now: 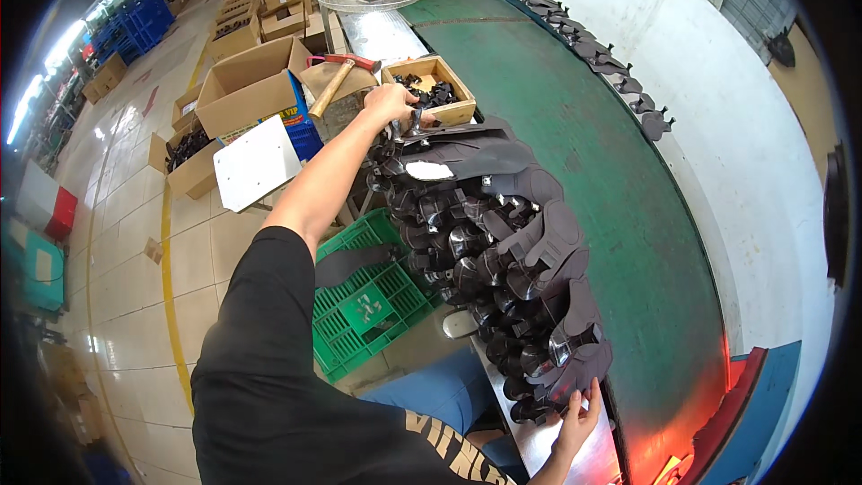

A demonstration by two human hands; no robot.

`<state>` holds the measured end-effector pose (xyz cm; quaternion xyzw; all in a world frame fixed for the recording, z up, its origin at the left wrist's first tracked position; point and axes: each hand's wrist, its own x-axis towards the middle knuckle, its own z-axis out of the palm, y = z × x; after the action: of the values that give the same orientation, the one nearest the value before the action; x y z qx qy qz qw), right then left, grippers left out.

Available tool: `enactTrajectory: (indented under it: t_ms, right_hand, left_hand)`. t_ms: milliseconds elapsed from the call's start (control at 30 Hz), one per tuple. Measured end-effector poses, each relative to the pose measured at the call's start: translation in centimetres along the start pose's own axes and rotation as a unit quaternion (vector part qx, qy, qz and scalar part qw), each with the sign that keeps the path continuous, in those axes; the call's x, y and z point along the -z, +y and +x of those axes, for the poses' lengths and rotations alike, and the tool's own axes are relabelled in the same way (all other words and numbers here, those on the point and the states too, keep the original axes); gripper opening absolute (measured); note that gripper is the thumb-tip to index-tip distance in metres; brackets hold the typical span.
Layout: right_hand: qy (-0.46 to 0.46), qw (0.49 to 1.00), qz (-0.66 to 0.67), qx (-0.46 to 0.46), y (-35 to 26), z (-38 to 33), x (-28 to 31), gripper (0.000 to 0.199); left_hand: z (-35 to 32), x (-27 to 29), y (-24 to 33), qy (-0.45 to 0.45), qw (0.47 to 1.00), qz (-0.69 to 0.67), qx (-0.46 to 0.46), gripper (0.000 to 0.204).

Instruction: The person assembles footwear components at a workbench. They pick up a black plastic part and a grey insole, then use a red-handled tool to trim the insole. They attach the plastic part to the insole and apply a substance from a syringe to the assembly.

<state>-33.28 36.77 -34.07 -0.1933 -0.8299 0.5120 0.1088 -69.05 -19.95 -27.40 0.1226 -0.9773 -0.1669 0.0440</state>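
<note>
A long row of black shoe soles with heels (503, 251) lies stacked along the metal bench edge beside a green conveyor belt (575, 135). My left hand (391, 105) reaches out to the far end of the row, its fingers closed around the top of the last black piece (416, 123). At the near end of the row my right hand (579, 415) rests with fingers spread against the closest black soles, holding nothing.
A wooden box of small black parts (453, 112) sits just past my left hand, a hammer (334, 83) beside it. A green plastic crate (368, 305) stands below the bench. Cardboard boxes (247, 81) and a white board (256, 162) lie left. More black parts (620, 72) line the belt's far edge.
</note>
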Motion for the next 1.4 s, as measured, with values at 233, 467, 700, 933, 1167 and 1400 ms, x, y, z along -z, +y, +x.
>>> enactTrajectory:
  t_ms: [233, 467, 700, 933, 1167, 1400]
  right_hand:
    - [-0.051, 0.994, 0.096, -0.028, -2.8, 0.4, -1.8, 0.048]
    - [-0.019, 0.985, 0.147, -0.092, -2.6, -0.9, 0.2, 0.046]
    - [-0.103, 0.892, 0.350, -0.267, -2.2, 0.1, 2.2, 0.045]
    - [-0.259, 0.860, 0.297, -0.324, -3.4, 3.6, 0.9, 0.051]
    - [-0.228, 0.886, 0.281, -0.291, -6.7, 3.7, -0.5, 0.054]
    - [-0.284, 0.917, 0.220, -0.173, -6.3, 4.9, -3.6, 0.049]
  left_hand:
    - [1.5, -1.3, -0.6, 0.036, 0.999, -0.001, 0.038, 0.074]
    - [-2.7, 1.6, -1.1, 0.109, 0.991, -0.072, -0.013, 0.067]
    - [-14.2, -1.1, -2.6, 0.260, 0.910, -0.322, 0.033, 0.054]
    - [-23.5, -9.4, -1.1, 0.170, 0.817, -0.539, 0.114, 0.077]
    - [-26.0, -10.8, 4.6, 0.013, 0.655, -0.726, 0.210, 0.070]
    - [-23.4, -14.9, 5.6, 0.132, 0.545, -0.812, 0.160, 0.067]
